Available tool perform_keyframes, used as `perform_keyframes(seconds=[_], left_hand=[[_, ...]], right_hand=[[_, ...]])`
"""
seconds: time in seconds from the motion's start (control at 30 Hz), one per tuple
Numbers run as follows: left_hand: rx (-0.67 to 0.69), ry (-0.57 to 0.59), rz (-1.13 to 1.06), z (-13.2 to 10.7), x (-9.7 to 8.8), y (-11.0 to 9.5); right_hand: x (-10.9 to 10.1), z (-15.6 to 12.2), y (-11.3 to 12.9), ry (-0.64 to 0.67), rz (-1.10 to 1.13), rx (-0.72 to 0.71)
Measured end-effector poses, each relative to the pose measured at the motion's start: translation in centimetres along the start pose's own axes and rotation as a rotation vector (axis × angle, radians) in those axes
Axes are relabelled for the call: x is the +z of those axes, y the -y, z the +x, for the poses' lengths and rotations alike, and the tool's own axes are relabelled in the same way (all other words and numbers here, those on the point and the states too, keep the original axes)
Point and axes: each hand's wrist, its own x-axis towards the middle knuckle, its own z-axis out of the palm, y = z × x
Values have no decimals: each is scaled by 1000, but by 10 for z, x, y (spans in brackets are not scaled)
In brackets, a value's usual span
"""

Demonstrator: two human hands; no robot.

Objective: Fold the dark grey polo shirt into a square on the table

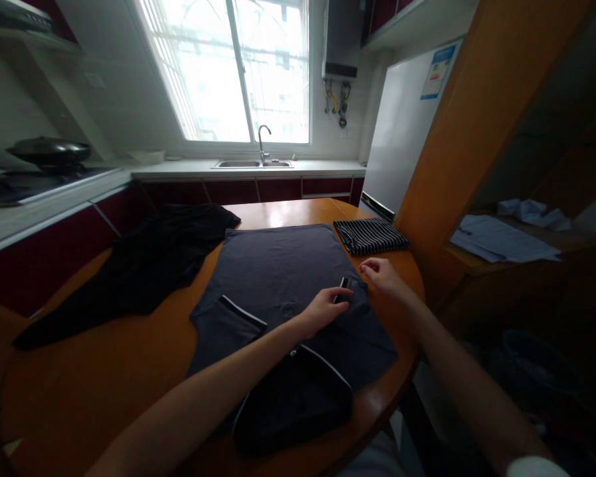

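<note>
A dark grey polo shirt [283,271] with white-edged trim lies flat on the round wooden table [104,371], collar toward me. My left hand [325,308] reaches across it and pinches the right sleeve's trimmed cuff [345,289]. My right hand [385,275] rests just right of that cuff, fingers curled on the sleeve's edge. The left sleeve [228,324] lies spread out, and the collar [298,391] sits near the table's front edge.
A black garment [149,265] lies crumpled on the table's left. A folded striped cloth [370,235] sits at the far right. Behind are a counter with a sink [253,163], a pan [49,151], a fridge [402,139], and papers [501,242] on a right-hand shelf.
</note>
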Motion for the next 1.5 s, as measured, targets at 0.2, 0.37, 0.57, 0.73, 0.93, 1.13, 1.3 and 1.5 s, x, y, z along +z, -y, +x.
perform_keyframes(seconds=[0.2, 0.37, 0.57, 0.73, 0.93, 1.13, 1.3, 1.5], left_hand=[[172, -38, 192, 3, -3, 7], [284, -111, 271, 7, -6, 16], [404, -205, 418, 9, -9, 25], [447, -177, 855, -7, -7, 13], [825, 178, 1102, -33, 16, -14], [971, 235, 1212, -34, 33, -10], [980, 247, 1193, -29, 31, -1], [1036, 348, 1065, -28, 31, 2]], right_hand=[[8, 5, -36, 63, -26, -55], [12, -1, -46, 108, 14, -78], [11, 4, -59, 83, -80, -145], [13, 5, -66, 79, -204, -161], [14, 4, -67, 58, -185, -169], [15, 2, -63, 39, -178, -165], [16, 3, -63, 38, -172, -160], [16, 5, -69, 20, -156, -151]])
